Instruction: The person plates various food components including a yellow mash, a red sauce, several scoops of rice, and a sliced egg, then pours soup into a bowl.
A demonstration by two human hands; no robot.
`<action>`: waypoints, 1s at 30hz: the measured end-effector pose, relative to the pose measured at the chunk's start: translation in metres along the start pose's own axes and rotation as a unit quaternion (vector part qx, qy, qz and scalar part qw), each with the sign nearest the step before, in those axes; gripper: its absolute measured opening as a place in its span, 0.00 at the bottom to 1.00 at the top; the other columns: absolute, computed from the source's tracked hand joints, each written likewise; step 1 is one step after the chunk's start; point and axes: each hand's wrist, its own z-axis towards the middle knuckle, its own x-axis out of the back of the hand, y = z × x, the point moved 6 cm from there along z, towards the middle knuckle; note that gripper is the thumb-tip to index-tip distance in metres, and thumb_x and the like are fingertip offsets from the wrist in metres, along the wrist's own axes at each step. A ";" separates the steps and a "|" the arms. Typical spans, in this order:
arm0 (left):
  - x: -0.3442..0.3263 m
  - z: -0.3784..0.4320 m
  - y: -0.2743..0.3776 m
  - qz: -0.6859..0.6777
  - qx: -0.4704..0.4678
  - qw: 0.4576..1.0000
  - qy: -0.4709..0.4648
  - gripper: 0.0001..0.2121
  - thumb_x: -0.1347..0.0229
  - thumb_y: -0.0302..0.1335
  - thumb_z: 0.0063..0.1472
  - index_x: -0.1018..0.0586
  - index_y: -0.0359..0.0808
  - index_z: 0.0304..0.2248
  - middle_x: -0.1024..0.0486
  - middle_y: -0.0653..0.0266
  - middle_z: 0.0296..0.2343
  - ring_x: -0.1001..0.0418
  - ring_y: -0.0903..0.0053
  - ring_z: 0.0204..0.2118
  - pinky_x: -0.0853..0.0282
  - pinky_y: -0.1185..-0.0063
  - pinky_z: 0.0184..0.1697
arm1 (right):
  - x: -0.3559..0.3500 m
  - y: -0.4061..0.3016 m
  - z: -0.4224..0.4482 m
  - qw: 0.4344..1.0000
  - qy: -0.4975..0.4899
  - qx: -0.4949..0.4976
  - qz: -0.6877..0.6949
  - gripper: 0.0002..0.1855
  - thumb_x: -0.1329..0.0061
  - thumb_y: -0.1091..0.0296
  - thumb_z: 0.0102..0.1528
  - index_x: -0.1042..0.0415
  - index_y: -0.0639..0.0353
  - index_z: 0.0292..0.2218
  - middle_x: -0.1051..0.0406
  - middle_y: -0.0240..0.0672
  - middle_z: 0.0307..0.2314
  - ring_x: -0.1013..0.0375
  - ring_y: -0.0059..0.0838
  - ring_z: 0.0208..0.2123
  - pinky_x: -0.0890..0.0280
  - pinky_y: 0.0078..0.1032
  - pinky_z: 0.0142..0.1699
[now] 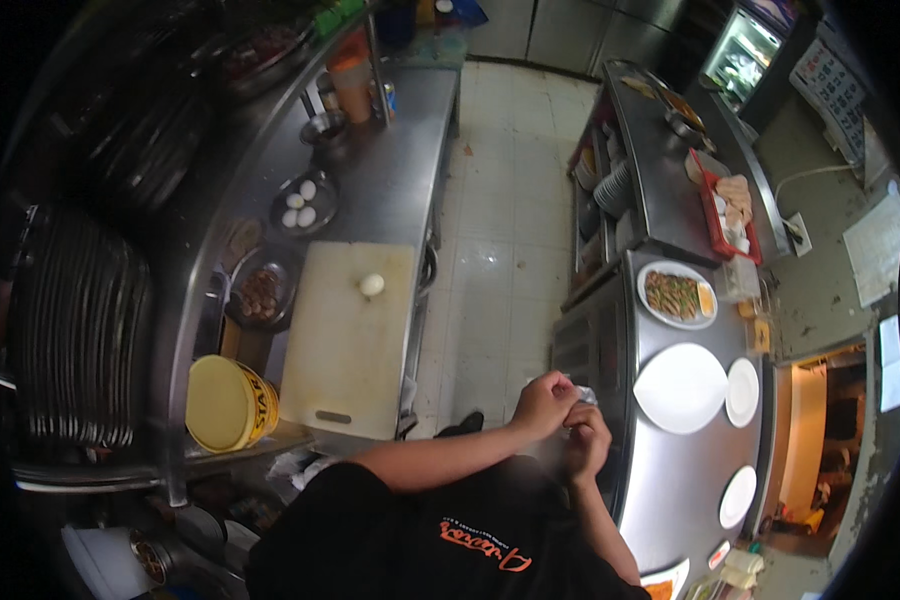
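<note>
My left hand and my right hand meet in front of my body, over the aisle beside the right-hand counter. Their fingers are bent together around a small crumpled piece of clear, shiny plastic; most of it is hidden by the fingers. On the left counter, a peeled boiled egg rests on a white cutting board. Beyond the board, several more white eggs sit in a metal bowl. A second metal bowl contains brown pieces of food.
A lidded yellow bucket stands by the board's near-left corner. Stacked metal trays fill the left shelf. The right counter carries a plate of chopped food, a leaf-shaped white plate, smaller plates and a red basket.
</note>
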 end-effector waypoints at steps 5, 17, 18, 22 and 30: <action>0.014 0.017 0.015 0.162 -0.088 0.983 -0.003 0.06 0.43 0.29 0.58 0.20 0.36 0.30 0.21 0.54 0.26 0.22 0.60 0.30 0.28 0.67 0.34 | -0.050 0.056 0.037 0.922 -0.340 -0.032 -0.181 0.23 0.52 0.59 0.63 0.31 0.67 0.53 0.27 0.45 0.48 0.29 0.36 0.53 0.35 0.36 0.56; -0.019 0.098 0.136 0.277 -0.337 0.891 0.126 0.12 0.39 0.27 0.51 0.31 0.34 0.20 0.31 0.57 0.19 0.31 0.55 0.24 0.34 0.65 0.30 | -0.042 0.137 0.224 0.742 -0.089 -0.410 0.524 0.27 0.47 0.45 0.61 0.29 0.60 0.49 0.27 0.34 0.41 0.27 0.31 0.41 0.31 0.31 0.48; -0.018 0.114 0.136 0.304 -0.327 0.883 0.143 0.13 0.39 0.27 0.51 0.33 0.34 0.20 0.32 0.57 0.19 0.31 0.56 0.24 0.34 0.65 0.30 | -0.035 0.136 0.238 0.744 -0.078 -0.384 0.542 0.26 0.47 0.46 0.61 0.30 0.60 0.48 0.27 0.36 0.42 0.27 0.32 0.42 0.31 0.32 0.49; -0.022 0.191 0.103 0.405 -0.152 0.896 0.104 0.11 0.39 0.30 0.52 0.29 0.37 0.21 0.27 0.53 0.20 0.28 0.52 0.25 0.33 0.59 0.29 | 0.000 0.144 0.265 0.759 0.035 -0.360 0.542 0.21 0.43 0.48 0.59 0.29 0.57 0.42 0.28 0.37 0.35 0.27 0.33 0.37 0.30 0.31 0.46; -0.064 0.275 0.063 0.422 -0.119 0.898 -0.026 0.06 0.49 0.25 0.56 0.22 0.32 0.28 0.24 0.43 0.28 0.25 0.46 0.34 0.31 0.56 0.38 | 0.064 0.237 0.343 0.912 0.232 -0.268 0.208 0.24 0.51 0.46 0.63 0.31 0.58 0.49 0.27 0.36 0.43 0.29 0.39 0.45 0.35 0.36 0.51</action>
